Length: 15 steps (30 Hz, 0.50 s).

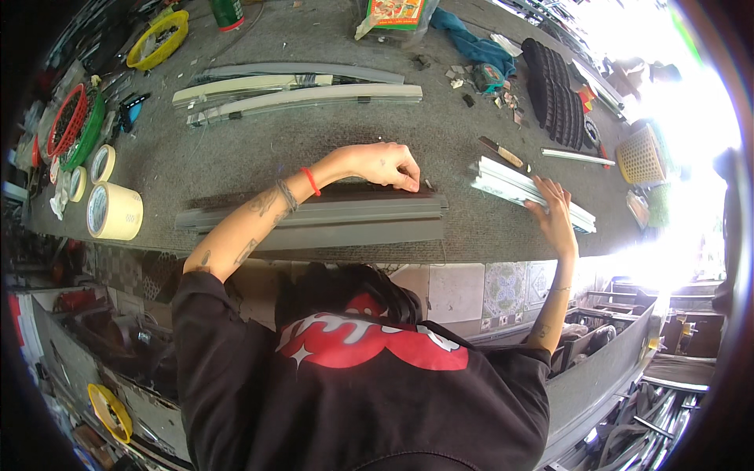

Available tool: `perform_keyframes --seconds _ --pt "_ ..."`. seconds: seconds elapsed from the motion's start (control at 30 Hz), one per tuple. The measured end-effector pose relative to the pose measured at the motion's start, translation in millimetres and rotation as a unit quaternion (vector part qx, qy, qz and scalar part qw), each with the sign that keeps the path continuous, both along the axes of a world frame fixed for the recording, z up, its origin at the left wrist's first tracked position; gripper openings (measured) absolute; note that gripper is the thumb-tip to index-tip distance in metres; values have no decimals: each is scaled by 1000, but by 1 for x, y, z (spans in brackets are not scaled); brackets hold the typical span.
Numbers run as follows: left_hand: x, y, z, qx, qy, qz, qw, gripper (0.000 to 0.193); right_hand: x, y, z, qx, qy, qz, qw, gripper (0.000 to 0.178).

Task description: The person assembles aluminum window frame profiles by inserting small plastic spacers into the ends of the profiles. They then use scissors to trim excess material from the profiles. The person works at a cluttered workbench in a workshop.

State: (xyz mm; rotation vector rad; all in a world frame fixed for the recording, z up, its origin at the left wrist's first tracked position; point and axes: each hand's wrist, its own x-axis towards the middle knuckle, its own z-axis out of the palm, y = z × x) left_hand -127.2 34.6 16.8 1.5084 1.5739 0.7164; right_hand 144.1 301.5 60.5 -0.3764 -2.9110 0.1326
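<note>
My left hand (385, 164) is closed, with thumb and fingertips pressed together just beyond the right end of the long dark grey profiles (338, 210). Whatever it pinches, if anything, is too small to make out. Those profiles lie side by side along the near part of the grey carpeted bench (275, 137). On the right, my right hand (554, 210) grips a short bundle of white profiles (503, 182) lying at a slant. A knife with a wooden handle (509, 155) rests just beyond that bundle.
Pale profiles (306, 100) lie farther back. Tape rolls (118, 210) and red (67, 119), green and yellow baskets (179, 30) line the left side. At right are a tape measure (488, 77), scraps, black ribbed strips (554, 94), a thin white rod (577, 157) and a cream basket (640, 161).
</note>
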Motion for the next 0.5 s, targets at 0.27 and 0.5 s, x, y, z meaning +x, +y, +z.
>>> perform_keyframes --seconds 0.27,0.5 --pt "5 1 3 10 50 -2 999 34 0 -23 -5 -43 -9 3 999 63" --pt "2 2 3 -7 24 -10 1000 39 -29 -46 -8 -89 11 58 994 61"
